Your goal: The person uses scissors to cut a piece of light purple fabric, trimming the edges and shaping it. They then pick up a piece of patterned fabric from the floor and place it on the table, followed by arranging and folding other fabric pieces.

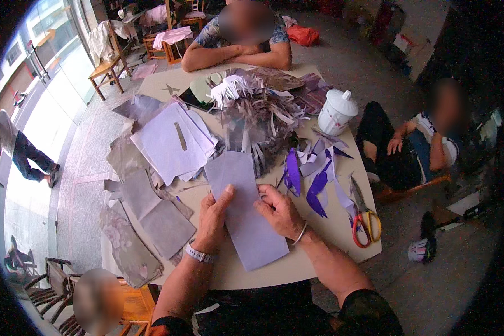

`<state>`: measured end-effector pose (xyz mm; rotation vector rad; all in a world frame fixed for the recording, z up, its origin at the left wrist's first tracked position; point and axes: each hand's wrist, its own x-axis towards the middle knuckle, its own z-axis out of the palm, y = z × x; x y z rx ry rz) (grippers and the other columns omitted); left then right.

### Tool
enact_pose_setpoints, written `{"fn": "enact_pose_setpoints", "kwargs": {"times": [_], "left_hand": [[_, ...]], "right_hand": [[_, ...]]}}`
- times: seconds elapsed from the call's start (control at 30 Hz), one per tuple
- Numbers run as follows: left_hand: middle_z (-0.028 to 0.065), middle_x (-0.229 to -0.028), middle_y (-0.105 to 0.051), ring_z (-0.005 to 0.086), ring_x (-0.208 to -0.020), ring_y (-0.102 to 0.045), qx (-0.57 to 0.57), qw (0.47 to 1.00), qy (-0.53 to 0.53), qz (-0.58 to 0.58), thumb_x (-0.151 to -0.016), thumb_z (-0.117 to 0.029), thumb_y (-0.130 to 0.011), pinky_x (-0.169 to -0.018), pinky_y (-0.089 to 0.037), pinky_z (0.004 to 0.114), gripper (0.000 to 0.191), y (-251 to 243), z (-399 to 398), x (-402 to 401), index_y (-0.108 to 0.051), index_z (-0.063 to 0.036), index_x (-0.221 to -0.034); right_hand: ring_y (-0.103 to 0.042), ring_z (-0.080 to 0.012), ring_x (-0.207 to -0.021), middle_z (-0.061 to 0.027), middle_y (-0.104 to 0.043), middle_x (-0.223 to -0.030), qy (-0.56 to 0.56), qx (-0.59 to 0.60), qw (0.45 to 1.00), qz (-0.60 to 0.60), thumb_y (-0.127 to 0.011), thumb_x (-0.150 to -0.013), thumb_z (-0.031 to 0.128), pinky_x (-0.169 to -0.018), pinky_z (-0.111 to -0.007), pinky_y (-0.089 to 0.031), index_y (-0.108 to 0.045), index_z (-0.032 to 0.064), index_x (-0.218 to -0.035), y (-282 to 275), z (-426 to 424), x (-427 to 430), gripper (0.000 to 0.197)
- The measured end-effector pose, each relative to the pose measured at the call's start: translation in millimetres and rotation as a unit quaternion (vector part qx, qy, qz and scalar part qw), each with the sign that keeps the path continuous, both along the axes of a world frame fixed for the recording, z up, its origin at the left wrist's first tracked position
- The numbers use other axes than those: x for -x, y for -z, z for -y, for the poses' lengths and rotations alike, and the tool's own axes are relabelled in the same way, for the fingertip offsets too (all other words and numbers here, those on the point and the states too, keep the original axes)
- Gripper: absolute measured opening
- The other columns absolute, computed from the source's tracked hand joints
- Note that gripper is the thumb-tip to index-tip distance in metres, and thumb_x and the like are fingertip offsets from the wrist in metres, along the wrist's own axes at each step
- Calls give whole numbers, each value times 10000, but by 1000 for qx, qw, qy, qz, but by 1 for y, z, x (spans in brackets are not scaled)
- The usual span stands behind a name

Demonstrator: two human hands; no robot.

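Observation:
A long, pale lavender strip of folded paper or cloth (254,227) lies slantwise between my hands, just over the table's near side. My left hand (214,214) grips its left edge, thumb on top and fingers underneath. On the opposite edge, my right hand (280,212) pinches the strip between thumb and curled fingers. Beyond its far end is a heap of fringed grey and white strips (260,109). To the left sits a stack of lavender sheets (172,143) with a narrow dark piece (180,136) on top.
Scissors (363,218) with red and yellow handles lie at the table's right edge, beside purple and white scraps (319,180). Behind them stands a lidded white cup (337,111). Grey folded pieces (157,214) cover the left side. A person's crossed arms (239,56) rest on the far edge.

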<state>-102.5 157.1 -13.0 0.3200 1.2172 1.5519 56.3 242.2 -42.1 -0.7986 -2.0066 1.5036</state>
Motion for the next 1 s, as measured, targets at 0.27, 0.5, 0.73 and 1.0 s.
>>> {"fn": "enact_pose_setpoints", "kwargs": {"times": [0.27,0.5,0.73,1.0], "left_hand": [[49,-879,-653,143,-707,-616,-7,1000,6,14,-900,-275,-651,-630,-511,295,266,4,-3,2,-620,-33,-1008],[61,-882,-651,155,-704,-621,-21,1000,10,8,-906,-271,-639,-631,-524,307,264,1,-2,2,-608,-31,-1010],[64,-870,-649,161,-696,-620,-21,1000,-2,18,-909,-290,-631,-629,-524,310,279,4,-4,4,-605,-31,-1010],[41,-843,-646,147,-669,-614,-25,999,-35,24,-928,-308,-610,-594,-520,293,266,5,-6,9,-609,-49,-987]], "right_hand": [[-478,-60,-658,-19,-560,-708,1,-49,999,-10,-564,-926,126,-580,-246,-403,-457,-7,-1247,-1,1,0,363],[-442,-61,-621,-9,-520,-666,-8,-61,998,-11,-567,-928,132,-558,-236,-384,-432,-11,-1274,-9,4,1,398],[-627,-157,-789,-174,-677,-886,-5,-20,1000,8,-591,-911,151,-692,-320,-496,-423,-14,-1311,-1,1,0,464],[-633,-148,-754,-162,-675,-821,-21,-31,999,32,-604,-903,134,-674,-322,-497,-430,-1,-1314,-5,2,-2,466]]}}
